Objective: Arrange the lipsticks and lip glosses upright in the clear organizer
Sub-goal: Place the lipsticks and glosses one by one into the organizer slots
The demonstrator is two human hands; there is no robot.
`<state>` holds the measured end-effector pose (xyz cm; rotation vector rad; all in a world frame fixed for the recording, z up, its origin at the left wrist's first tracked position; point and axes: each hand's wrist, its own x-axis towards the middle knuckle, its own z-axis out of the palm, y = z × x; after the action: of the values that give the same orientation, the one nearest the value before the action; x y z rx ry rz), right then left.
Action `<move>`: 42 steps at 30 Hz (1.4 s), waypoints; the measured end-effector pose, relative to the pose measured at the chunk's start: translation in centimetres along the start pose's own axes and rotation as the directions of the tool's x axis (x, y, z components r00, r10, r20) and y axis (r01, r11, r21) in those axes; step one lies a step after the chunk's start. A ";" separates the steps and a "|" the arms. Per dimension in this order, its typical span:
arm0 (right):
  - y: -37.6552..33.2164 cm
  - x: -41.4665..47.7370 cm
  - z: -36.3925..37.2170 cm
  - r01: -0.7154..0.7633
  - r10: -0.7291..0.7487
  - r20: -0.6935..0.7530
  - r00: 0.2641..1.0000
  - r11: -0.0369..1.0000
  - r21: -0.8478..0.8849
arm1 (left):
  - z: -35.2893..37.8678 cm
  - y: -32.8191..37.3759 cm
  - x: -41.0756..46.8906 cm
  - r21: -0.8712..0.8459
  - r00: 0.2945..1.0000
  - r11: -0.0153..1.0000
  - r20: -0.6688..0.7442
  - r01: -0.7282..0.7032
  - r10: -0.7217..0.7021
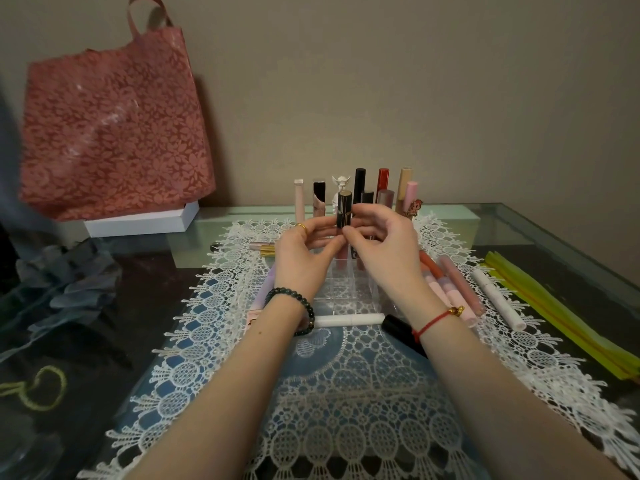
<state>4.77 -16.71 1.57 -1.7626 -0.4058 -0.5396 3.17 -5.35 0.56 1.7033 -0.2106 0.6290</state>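
Both hands meet above the clear organizer [349, 292], which stands on a white lace mat. My left hand [306, 252] and my right hand [382, 245] together pinch a black and gold lipstick [344, 209], held upright over the organizer's back rows. Several tubes stand upright in the back compartments, among them a black tube [359, 185], a red gloss [383, 181] and a beige tube [403, 185]. Loose ones lie flat on the mat: a white tube [349, 320], a black tube [398, 327], and several pink glosses [450, 289] at the right.
A pink floral bag [110, 126] leans on a white box [138, 220] at the back left. Yellow strips [561, 317] lie along the right side. Grey fabric [65, 289] bunches at the left. A small pink and gold tube [263, 248] lies left of the organizer.
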 end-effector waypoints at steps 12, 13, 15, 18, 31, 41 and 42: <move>-0.2 -0.4 0.0 0.002 -0.003 -0.024 1.000 0.999 -0.032 | 0.0 -0.3 -0.1 0.077 1.000 0.997 0.004 0.019 -0.020; -0.2 -0.4 -0.1 0.005 -0.006 -0.028 1.000 0.999 -0.035 | 0.0 -0.3 -0.1 0.080 1.000 0.997 0.004 0.023 -0.023; -0.3 -0.4 -0.1 0.011 -0.012 -0.034 0.999 0.999 -0.037 | 0.0 -0.3 -0.1 0.078 0.999 0.996 0.003 0.033 -0.033; -0.4 -0.5 -0.1 0.017 -0.019 -0.047 0.999 0.999 -0.044 | 0.0 -0.3 -0.1 0.066 0.999 0.997 -0.002 0.048 -0.048; -1.8 -0.8 -1.4 0.019 -0.018 -0.106 0.994 1.000 0.008 | -0.8 0.4 -0.1 0.115 0.996 0.990 -0.050 0.079 -0.074; -4.0 -1.7 -6.3 0.021 -0.021 -0.142 0.990 1.000 -0.003 | -5.5 3.2 -1.0 0.178 0.999 0.984 -0.027 -0.026 0.031; -4.1 -2.1 -6.7 0.023 -0.026 -0.123 0.992 0.999 -0.025 | -6.2 3.3 -1.2 0.191 0.999 0.981 -0.022 -0.031 0.036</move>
<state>-0.12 -22.17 5.09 -1.7383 -0.3358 -0.6697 -1.18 -0.47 3.39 1.8774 -0.1656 0.7145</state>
